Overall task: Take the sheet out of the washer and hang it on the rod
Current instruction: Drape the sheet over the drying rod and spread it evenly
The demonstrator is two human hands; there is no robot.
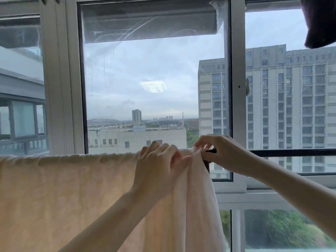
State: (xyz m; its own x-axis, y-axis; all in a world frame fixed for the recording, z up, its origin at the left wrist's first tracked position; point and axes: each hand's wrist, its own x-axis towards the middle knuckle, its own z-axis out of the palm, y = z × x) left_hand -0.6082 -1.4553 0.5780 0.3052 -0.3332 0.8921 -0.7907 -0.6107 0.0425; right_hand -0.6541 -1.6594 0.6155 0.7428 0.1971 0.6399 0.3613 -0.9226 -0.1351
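A pale peach sheet (63,193) hangs draped over a dark rod (291,153) that runs across in front of the window. The sheet covers the rod from the left edge to about the middle, where its right end falls in a bunched fold. My left hand (160,164) rests on top of the sheet at the rod, its fingers curled over the fabric. My right hand (218,151) pinches the sheet's edge at the rod, just right of the left hand. The washer is out of view.
A large window with white frames (238,88) stands right behind the rod, with tall buildings outside. A dark piece of cloth (320,24) hangs at the top right corner. The rod is bare to the right of my hands.
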